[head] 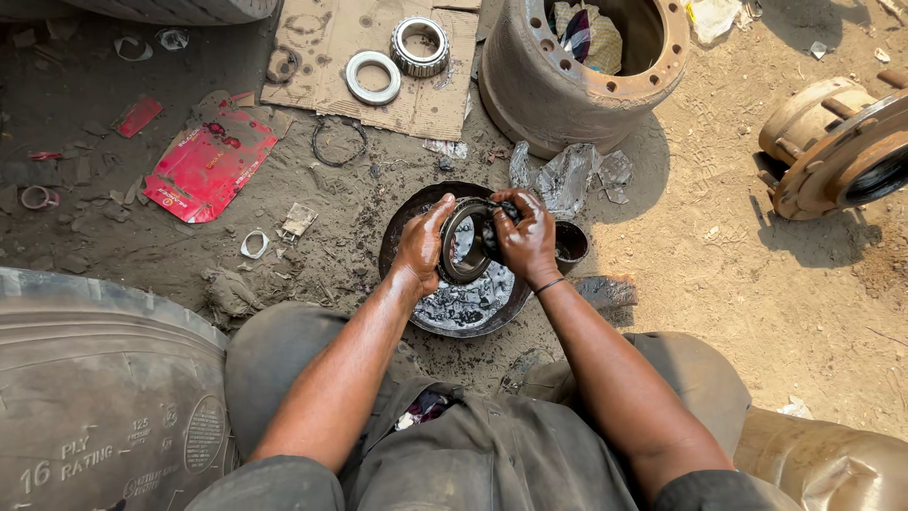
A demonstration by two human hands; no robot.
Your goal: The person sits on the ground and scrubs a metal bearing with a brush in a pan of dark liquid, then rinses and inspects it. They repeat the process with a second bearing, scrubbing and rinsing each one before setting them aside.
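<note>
- Head view: the person is sitting on the ground, both forearms reaching forward over a round black pan (492,312) lying on the dirt between the knees.
- The left hand (423,244) is gripping the left rim of a large bearing (465,242), its fingers curled closed around the outer ring, the thumb lying over the top edge.
- The right hand (526,237) is clasping the bearing's right side, fingers bent tight over the rollers and smeared with dark grease; a thin band is sitting on that wrist.
- The bearing is being held upright on edge above the middle of the pan, its open bore facing the camera.
- The pan is holding a glistening dark pool below the bearing.
- A small black cup (571,243) is sitting just beside the pan's right edge, touching the right hand's knuckle side.
- A brake drum (530,85) is standing beyond the pan, with crumpled plastic (566,177) between them.
- On a cardboard sheet (426,104) at the far left of the drum, a flat ring (373,78) and a second bearing (420,46) are lying side by side.
- A tyre (104,397) is filling the near left corner, and a rusty hub (832,147) is lying well apart at the right.
</note>
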